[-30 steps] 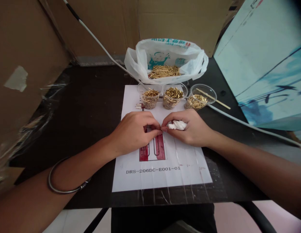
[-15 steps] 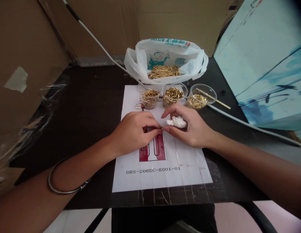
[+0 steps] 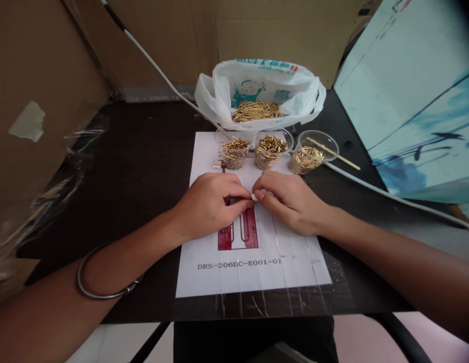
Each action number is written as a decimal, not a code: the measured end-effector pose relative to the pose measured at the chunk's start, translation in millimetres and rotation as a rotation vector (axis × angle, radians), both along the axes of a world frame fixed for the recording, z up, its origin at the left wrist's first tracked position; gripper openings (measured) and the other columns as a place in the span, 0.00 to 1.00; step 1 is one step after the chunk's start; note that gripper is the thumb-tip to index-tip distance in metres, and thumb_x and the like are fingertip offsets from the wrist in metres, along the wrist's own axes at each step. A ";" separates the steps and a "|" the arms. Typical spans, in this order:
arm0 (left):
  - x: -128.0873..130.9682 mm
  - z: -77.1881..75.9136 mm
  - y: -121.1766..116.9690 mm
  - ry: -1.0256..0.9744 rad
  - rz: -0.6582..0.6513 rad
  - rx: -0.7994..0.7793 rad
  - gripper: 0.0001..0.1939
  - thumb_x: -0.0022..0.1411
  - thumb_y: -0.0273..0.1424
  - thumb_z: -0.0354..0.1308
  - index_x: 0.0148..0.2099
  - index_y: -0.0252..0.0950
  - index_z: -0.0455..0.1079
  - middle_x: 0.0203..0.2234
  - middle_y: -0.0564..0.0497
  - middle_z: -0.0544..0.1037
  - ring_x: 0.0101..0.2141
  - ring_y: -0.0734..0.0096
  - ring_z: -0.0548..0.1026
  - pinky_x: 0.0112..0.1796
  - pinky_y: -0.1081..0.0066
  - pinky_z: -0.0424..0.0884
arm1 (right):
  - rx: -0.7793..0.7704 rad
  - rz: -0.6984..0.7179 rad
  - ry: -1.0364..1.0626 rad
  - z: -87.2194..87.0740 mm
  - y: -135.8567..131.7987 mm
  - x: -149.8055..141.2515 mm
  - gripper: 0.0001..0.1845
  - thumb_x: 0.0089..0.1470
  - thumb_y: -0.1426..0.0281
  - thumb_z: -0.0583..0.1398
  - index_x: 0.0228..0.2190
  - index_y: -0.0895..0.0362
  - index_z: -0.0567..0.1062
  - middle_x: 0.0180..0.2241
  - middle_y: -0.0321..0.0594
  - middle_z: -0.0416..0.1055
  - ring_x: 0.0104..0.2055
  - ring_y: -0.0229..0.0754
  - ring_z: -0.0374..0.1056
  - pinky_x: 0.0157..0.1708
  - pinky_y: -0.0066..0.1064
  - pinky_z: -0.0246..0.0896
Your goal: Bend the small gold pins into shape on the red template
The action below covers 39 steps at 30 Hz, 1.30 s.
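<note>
My left hand (image 3: 215,205), thumb and forefinger pinched, holds something too small to make out over the printed sheet (image 3: 204,287). Against its fingertips, my right hand (image 3: 289,201) is closed on a crumpled white tissue (image 3: 254,196); only a small white bit shows between the fingers. Beneath the hands, the sheet carries a dark red drawing (image 3: 251,232) partly covered by my left hand. Just beyond my fingers stand three clear plastic cups: a left cup (image 3: 234,156), a middle cup (image 3: 267,159) and a right cup (image 3: 302,161), each with small gold-coloured metal pins or tubes.
Behind the cups a white plastic bag (image 3: 215,101) lies open with many long gold pins (image 3: 259,111). A thin wooden stick (image 3: 343,159) leans out of the right cup. A white cable (image 3: 154,68) crosses the dark table (image 3: 124,166). Cardboard (image 3: 272,35) stands behind.
My right hand has closed its fingers round the tissue and brought it against the left fingertips. Before, its thumb and forefinger were apart with the tissue in the palm. My left hand stays put.
</note>
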<state>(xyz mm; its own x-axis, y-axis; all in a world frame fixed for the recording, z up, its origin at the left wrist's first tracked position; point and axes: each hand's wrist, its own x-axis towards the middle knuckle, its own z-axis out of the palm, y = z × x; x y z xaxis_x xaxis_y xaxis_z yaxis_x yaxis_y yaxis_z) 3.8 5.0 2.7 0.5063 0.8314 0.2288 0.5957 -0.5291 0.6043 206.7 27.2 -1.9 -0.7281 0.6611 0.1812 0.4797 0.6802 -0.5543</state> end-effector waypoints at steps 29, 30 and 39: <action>-0.3 0.8 0.1 0.018 0.005 -0.001 0.07 0.59 0.28 0.60 0.34 0.37 0.80 0.27 0.53 0.78 0.30 0.74 0.73 0.32 0.72 0.67 | 0.136 0.018 -0.134 -1.6 -2.1 -2.0 0.14 0.64 0.66 0.46 0.30 0.58 0.65 0.30 0.37 0.60 0.28 0.35 0.56 0.28 0.32 0.47; -0.3 0.6 0.1 0.017 0.008 0.002 0.07 0.59 0.28 0.60 0.34 0.37 0.80 0.27 0.53 0.78 0.30 0.74 0.73 0.32 0.72 0.67 | 0.134 0.021 -0.135 -1.2 -1.9 -1.7 0.14 0.64 0.66 0.46 0.30 0.58 0.65 0.30 0.37 0.60 0.28 0.35 0.56 0.28 0.32 0.47; -0.3 -1.6 0.8 0.011 -0.006 0.009 0.07 0.59 0.28 0.59 0.35 0.37 0.80 0.27 0.53 0.77 0.29 0.74 0.73 0.32 0.72 0.67 | 0.072 -0.014 -0.053 -1.9 -2.4 -2.1 0.13 0.63 0.67 0.48 0.32 0.59 0.67 0.30 0.38 0.64 0.30 0.36 0.59 0.31 0.31 0.51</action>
<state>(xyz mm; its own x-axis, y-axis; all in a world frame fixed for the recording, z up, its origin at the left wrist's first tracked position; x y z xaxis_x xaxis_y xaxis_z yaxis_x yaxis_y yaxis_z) 3.5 5.8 1.2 0.5136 0.8265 0.2306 0.5992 -0.5378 0.5931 204.6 24.8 -3.8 -0.7288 0.6577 0.1903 0.5166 0.7106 -0.4776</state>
